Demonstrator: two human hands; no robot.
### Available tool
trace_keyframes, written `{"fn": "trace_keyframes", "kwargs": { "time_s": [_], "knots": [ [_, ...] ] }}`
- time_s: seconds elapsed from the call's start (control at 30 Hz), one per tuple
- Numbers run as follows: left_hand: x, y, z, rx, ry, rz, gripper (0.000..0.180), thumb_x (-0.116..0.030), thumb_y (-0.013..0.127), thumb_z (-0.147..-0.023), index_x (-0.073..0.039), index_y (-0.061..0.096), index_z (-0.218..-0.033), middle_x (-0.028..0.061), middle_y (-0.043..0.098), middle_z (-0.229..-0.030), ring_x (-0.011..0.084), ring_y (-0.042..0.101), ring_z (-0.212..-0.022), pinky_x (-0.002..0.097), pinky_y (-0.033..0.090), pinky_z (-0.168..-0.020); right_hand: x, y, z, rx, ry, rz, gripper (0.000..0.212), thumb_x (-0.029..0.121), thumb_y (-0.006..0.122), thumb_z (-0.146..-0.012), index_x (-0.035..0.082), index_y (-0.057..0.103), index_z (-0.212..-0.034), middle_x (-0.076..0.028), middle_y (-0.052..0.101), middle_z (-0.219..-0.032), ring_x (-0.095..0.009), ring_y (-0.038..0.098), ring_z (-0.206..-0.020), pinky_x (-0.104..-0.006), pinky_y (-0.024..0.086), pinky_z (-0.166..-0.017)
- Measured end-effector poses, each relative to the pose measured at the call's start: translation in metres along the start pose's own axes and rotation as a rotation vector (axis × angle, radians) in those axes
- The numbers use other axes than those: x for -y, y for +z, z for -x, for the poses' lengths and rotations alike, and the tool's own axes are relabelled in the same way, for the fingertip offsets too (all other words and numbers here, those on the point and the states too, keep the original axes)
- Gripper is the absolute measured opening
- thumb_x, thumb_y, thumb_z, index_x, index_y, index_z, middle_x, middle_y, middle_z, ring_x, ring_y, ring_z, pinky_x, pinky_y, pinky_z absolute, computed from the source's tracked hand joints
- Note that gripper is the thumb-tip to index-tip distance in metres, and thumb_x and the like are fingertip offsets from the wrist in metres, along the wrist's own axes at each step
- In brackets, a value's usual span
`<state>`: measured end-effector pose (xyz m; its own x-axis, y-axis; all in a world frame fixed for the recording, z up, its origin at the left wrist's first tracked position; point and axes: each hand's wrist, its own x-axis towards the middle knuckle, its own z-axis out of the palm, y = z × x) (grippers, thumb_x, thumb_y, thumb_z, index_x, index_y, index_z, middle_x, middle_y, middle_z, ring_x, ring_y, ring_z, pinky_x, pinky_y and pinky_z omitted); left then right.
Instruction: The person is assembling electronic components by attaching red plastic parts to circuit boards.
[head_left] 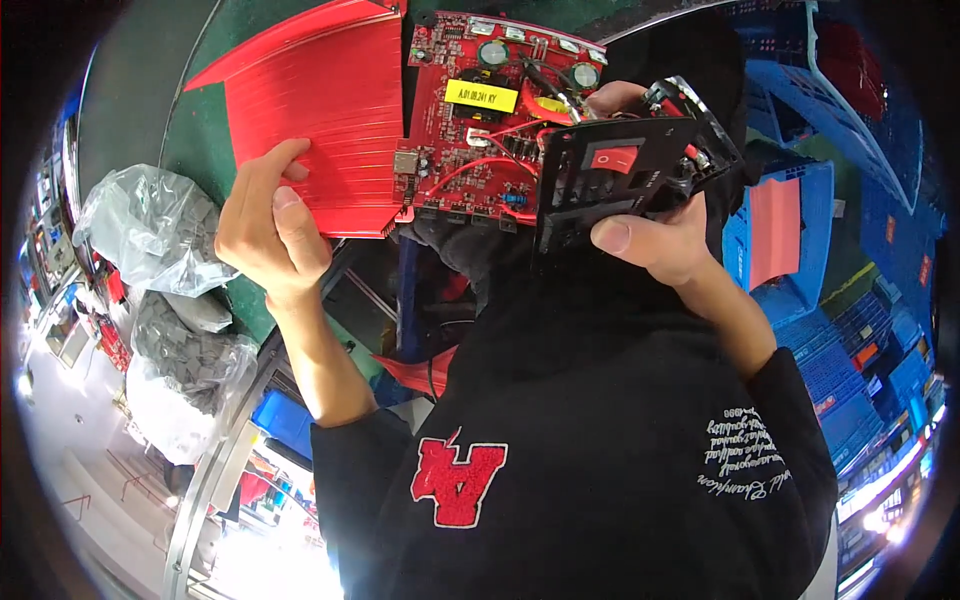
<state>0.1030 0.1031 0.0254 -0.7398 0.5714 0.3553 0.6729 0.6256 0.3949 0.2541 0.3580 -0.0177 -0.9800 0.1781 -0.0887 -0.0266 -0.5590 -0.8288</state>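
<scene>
A red ribbed metal housing (330, 110) lies at the upper left, over the edge of the green work surface. My left hand (275, 220) is at its lower left part, index finger bent and thumb apart, seeming to rest on it rather than grip it. Beside the housing's right edge is a red circuit board (435, 120) with a yellow label, capacitors and a coil. Red wires run from the board to a black end panel (650, 185) with a red rocker switch. My right hand (660, 235) holds this panel tilted, thumb in front, other fingers partly hidden behind.
Clear plastic bags (150, 225) of small grey pieces stand on the left. Blue plastic crates (800, 230) are on the right, one with a pink sheet inside. A green work surface (200, 110) extends behind the housing. Another red part (415, 372) lies below, near my body.
</scene>
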Motion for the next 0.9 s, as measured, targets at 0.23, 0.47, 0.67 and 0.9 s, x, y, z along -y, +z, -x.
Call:
{"fn": "trace_keyframes", "kwargs": {
  "time_s": [0.23,0.47,0.67,0.9],
  "knots": [
    [-0.002,0.000,0.000,0.026,0.013,0.000,0.033,-0.018,0.045,-0.079,0.002,0.069,-0.091,0.0132,0.062,-0.069,0.0253,0.062,-0.061,0.0331,0.047,-0.056,-0.001,-0.002,0.000,-0.016,-0.004,0.087,0.077,0.011,0.085,-0.062,0.002,0.047,-0.129,-0.007,0.054,-0.122,-0.015,0.053,-0.112,-0.0334,0.043,-0.096],
    [-0.002,0.001,0.000,0.022,0.001,-0.009,0.037,-0.022,0.043,-0.078,0.001,0.069,-0.090,0.0133,0.062,-0.069,0.0252,0.061,-0.060,0.0336,0.046,-0.055,0.006,0.001,-0.006,0.021,0.059,0.055,0.075,0.011,0.085,-0.063,0.002,0.048,-0.128,-0.006,0.056,-0.121,-0.016,0.052,-0.114,-0.0352,0.040,-0.101],
    [-0.003,0.000,-0.001,0.032,-0.025,-0.033,0.039,-0.023,0.042,-0.077,0.001,0.069,-0.090,0.0129,0.062,-0.069,0.0250,0.060,-0.059,0.0342,0.045,-0.053,0.003,-0.001,-0.010,0.045,-0.010,0.079,0.075,0.011,0.085,-0.064,0.002,0.048,-0.128,-0.006,0.057,-0.119,-0.016,0.053,-0.112,-0.0344,0.040,-0.101],
    [-0.001,-0.002,0.001,0.040,-0.021,-0.049,0.039,-0.023,0.042,-0.077,0.000,0.069,-0.091,0.0125,0.062,-0.068,0.0261,0.059,-0.057,0.0353,0.043,-0.052,0.008,-0.005,-0.015,0.108,-0.027,0.119,0.074,0.011,0.085,-0.062,0.001,0.049,-0.126,-0.005,0.059,-0.114,-0.014,0.055,-0.108,-0.0328,0.042,-0.097]
  ]
}}
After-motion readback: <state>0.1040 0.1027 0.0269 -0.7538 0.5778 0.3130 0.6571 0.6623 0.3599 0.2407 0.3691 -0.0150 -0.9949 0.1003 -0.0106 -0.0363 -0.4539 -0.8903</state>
